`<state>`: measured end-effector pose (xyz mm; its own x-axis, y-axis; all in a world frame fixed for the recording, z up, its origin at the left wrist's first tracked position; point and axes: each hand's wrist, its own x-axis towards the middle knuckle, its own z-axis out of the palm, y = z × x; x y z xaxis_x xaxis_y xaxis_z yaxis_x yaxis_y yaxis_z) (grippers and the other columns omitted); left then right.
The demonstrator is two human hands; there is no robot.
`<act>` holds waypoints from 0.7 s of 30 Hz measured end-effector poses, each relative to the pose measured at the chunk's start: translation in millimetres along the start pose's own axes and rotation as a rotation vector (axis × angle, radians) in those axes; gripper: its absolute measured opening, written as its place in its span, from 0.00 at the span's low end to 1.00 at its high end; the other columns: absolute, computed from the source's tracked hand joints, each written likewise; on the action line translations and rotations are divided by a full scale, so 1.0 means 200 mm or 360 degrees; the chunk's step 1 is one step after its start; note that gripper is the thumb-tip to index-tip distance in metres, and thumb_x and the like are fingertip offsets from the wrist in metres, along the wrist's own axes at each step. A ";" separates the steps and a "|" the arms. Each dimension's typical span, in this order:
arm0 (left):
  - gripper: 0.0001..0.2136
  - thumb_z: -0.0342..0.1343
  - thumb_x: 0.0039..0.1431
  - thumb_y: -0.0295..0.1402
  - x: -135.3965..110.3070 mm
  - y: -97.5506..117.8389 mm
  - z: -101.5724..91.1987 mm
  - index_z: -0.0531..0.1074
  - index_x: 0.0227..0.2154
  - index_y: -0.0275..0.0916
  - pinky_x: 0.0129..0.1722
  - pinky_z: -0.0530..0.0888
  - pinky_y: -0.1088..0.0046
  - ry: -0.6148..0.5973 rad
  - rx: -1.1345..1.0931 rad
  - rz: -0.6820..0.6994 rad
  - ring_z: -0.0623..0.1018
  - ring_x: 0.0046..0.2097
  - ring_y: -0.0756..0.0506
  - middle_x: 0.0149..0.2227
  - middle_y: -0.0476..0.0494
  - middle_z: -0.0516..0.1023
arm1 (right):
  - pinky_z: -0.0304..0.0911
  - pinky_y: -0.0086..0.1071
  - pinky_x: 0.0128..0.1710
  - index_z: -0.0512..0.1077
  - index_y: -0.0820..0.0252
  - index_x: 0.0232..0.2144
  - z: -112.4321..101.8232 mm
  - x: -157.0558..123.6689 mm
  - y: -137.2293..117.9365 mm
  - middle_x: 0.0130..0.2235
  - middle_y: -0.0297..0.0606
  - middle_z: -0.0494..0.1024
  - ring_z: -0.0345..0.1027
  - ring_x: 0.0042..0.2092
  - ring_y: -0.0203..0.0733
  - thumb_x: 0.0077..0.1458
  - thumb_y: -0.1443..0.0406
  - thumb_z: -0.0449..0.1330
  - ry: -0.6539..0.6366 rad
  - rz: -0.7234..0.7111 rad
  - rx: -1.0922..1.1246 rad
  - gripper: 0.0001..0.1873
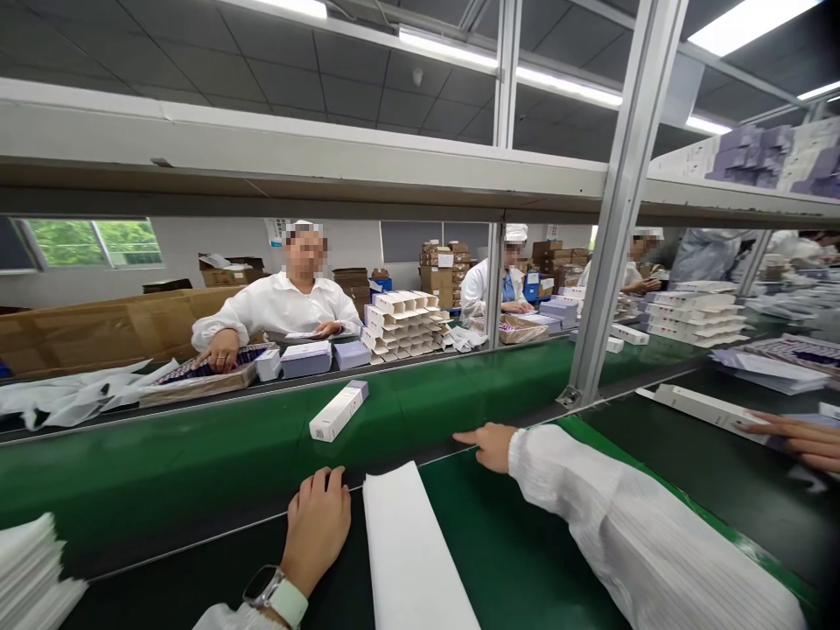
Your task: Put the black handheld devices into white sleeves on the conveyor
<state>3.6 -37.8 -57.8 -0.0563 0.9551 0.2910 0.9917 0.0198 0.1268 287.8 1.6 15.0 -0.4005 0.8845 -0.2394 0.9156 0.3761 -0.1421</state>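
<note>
My left hand [318, 523], with a watch on its wrist, rests palm down at the far edge of the dark bench. Its fingers are loosely stretched toward the belt, with nothing seen in them. Beside it lies a long, flat, white folded sheet [420, 551]. My right hand [491, 443] is over the bench edge to the right, index finger stretched out to the left and the other fingers bent, holding nothing visible. Past both hands, a slim white box with a lilac end [338, 411] lies on the green conveyor belt [420, 389].
White sheets are stacked [30, 569] at lower left. A metal post [613, 227] rises at right, under an overhead shelf [295, 171]. A co-worker's hand [804, 437] touches a white box [709, 411] at far right. Across the belt, co-workers sit by stacked cartons [402, 328].
</note>
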 end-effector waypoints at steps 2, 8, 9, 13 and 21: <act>0.16 0.35 0.57 0.31 0.00 0.00 0.00 0.62 0.45 0.36 0.43 0.60 0.64 -0.0005 0.0013 0.0010 0.63 0.47 0.42 0.45 0.39 0.64 | 0.63 0.32 0.28 0.50 0.43 0.54 -0.02 -0.01 0.02 0.50 0.43 0.65 0.70 0.31 0.40 0.50 0.69 0.45 0.0047 0.0060 0.0036 0.28; 0.16 0.36 0.57 0.31 0.00 0.00 0.01 0.63 0.45 0.36 0.43 0.60 0.65 0.0041 0.0025 0.0035 0.63 0.46 0.43 0.45 0.39 0.65 | 0.54 0.24 0.17 0.54 0.43 0.52 -0.02 -0.01 -0.01 0.42 0.43 0.71 0.64 0.21 0.33 0.48 0.70 0.47 0.0050 0.0063 -0.0032 0.28; 0.16 0.36 0.57 0.30 -0.01 0.00 0.01 0.63 0.44 0.36 0.43 0.60 0.65 0.0057 0.0038 0.0029 0.63 0.46 0.42 0.44 0.39 0.65 | 0.53 0.24 0.17 0.52 0.45 0.53 -0.04 -0.02 -0.02 0.35 0.41 0.73 0.63 0.20 0.33 0.49 0.70 0.46 0.0191 0.0024 -0.0045 0.29; 0.15 0.38 0.56 0.29 -0.02 0.02 0.00 0.64 0.44 0.36 0.41 0.61 0.66 0.0116 0.0105 0.0018 0.64 0.45 0.43 0.43 0.40 0.66 | 0.55 0.25 0.21 0.41 0.56 0.57 -0.08 -0.05 -0.07 0.16 0.30 0.66 0.59 0.18 0.34 0.53 0.68 0.41 0.1093 -0.0119 0.0089 0.29; 0.16 0.36 0.56 0.31 0.00 -0.01 0.02 0.63 0.44 0.36 0.42 0.61 0.63 0.0061 0.0099 0.0033 0.64 0.46 0.41 0.45 0.39 0.65 | 0.56 0.26 0.26 0.66 0.54 0.42 0.05 0.07 -0.08 0.25 0.36 0.73 0.67 0.26 0.37 0.48 0.70 0.47 0.0767 -0.0190 -0.0174 0.19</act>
<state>2.3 -36.3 -60.9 -0.0391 0.9434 0.3292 0.9979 0.0198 0.0616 267.0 4.9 4.5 -0.4642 0.8507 0.2464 0.8732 0.4862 -0.0336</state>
